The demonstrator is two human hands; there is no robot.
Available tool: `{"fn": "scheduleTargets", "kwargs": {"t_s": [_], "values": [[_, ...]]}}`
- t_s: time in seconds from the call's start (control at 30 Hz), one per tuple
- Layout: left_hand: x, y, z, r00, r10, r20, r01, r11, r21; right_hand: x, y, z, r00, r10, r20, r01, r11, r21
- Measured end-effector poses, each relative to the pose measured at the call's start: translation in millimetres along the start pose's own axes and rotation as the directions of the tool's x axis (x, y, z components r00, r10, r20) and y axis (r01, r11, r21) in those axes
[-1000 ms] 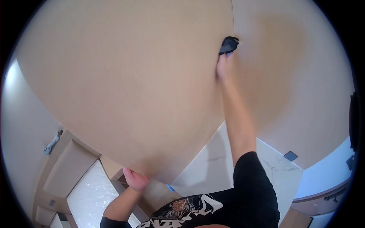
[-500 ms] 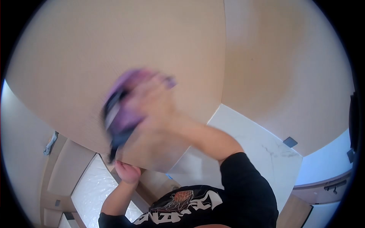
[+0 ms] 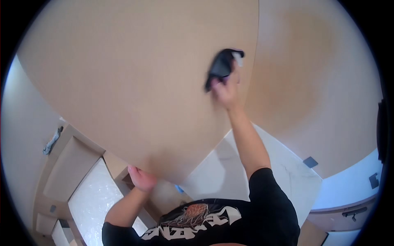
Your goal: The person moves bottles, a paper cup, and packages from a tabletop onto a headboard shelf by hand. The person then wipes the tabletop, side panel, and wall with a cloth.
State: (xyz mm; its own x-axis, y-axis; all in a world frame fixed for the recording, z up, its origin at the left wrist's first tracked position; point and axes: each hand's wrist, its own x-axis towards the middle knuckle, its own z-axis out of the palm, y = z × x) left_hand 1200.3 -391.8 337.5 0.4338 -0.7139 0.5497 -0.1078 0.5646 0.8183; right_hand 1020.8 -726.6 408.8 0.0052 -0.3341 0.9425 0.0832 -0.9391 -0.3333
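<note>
A large light-brown wooden door panel [image 3: 143,82] fills most of the head view. My right hand [image 3: 227,93] is pressed near its right-hand edge, closed on a bunched cloth [image 3: 222,65]. The cloth shows dark grey on this side, with a pale patch at its upper right. Down at the panel's lower left edge, my left hand [image 3: 142,179] grips the border, some of its fingers hidden behind the wood.
A second wooden panel [image 3: 295,69] adjoins on the right. Below lies a pale marbled floor [image 3: 213,168] with a small dark square [image 3: 310,162] at its border. A plastic-covered mattress [image 3: 96,197] and padded headboard [image 3: 69,168] are at lower left.
My right hand has swept the cloth rightward and upward across the panel; its purple side showed before, now mostly dark. The left hand stays at the panel's lower edge.
</note>
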Motion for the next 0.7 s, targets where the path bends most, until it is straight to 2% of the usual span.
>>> {"fn": "scheduleTargets", "kwargs": {"t_s": [0.03, 0.07, 0.13, 0.17, 0.2, 0.23, 0.27, 0.3, 0.37, 0.47, 0.5, 0.53, 0.6, 0.63, 0.67, 0.7], "values": [[-2, -1, -3, 0.996, -0.072, -0.059, 0.062, 0.987, -0.149, -11, -26, 16, 0.996, -0.085, 0.009, 0.085, 0.996, -0.009], [-4, -3, -6, 0.979, -0.163, -0.12, 0.122, 0.948, -0.293, -17, -53, 26, 0.99, -0.084, 0.115, 0.084, 0.996, 0.005], [-6, 0, 11, 0.992, -0.002, -0.128, -0.009, 0.997, -0.081, -30, -99, 34, 0.966, -0.076, 0.247, 0.073, 0.997, 0.02], [-5, 4, 13, 0.986, 0.052, -0.16, -0.038, 0.995, 0.091, -35, -122, 41, 0.951, -0.052, 0.306, 0.062, 0.998, -0.024], [-2, 3, 9, 0.979, 0.111, -0.172, -0.064, 0.964, 0.258, -43, -147, 58, 0.961, -0.107, 0.257, 0.105, 0.994, 0.023], [-4, -3, 1, 0.982, 0.123, -0.143, -0.09, 0.973, 0.214, -51, -170, 72, 0.963, -0.185, 0.196, 0.198, 0.979, -0.046], [-8, -9, -7, 0.983, 0.14, -0.117, -0.12, 0.979, 0.164, -57, -192, 84, 0.962, -0.175, 0.211, 0.179, 0.984, -0.001], [-12, -10, -10, 0.983, 0.099, -0.157, -0.082, 0.99, 0.111, -69, -201, 100, 0.953, -0.282, 0.107, 0.273, 0.958, 0.088], [-15, -4, -2, 0.972, 0.014, -0.234, -0.013, 1.0, 0.007, -92, -214, 113, 0.902, -0.43, 0.038, 0.426, 0.901, 0.087], [2, 8, 4, 0.942, -0.064, -0.329, 0.01, 0.987, -0.162, -84, -205, 102, 0.883, -0.436, 0.173, 0.4, 0.892, 0.212], [5, 5, 4, 0.929, -0.082, -0.36, 0.003, 0.976, -0.217, -70, -182, 87, 0.889, -0.388, 0.245, 0.376, 0.922, 0.093], [2, -4, -18, 0.974, 0.091, -0.208, -0.035, 0.966, 0.258, -52, -145, 63, 0.893, -0.326, 0.31, 0.352, 0.936, -0.029], [5, -5, -18, 0.976, 0.056, -0.213, -0.068, 0.996, -0.049, -46, -80, 32, 0.986, -0.131, 0.103, 0.147, 0.975, -0.166], [4, -8, -20, 0.975, 0.036, -0.218, -0.081, 0.976, -0.201, -43, -47, 16, 1.0, -0.029, -0.004, 0.028, 0.979, -0.2], [2, -12, -37, 0.978, 0.034, -0.204, -0.062, 0.989, -0.137, -43, -14, 0, 0.989, 0.076, -0.128, -0.101, 0.975, -0.2], [0, -11, -37, 0.988, -0.003, -0.157, -0.031, 0.977, -0.212, -52, 1, -7, 0.975, 0.141, -0.171, -0.171, 0.968, -0.181]]}}
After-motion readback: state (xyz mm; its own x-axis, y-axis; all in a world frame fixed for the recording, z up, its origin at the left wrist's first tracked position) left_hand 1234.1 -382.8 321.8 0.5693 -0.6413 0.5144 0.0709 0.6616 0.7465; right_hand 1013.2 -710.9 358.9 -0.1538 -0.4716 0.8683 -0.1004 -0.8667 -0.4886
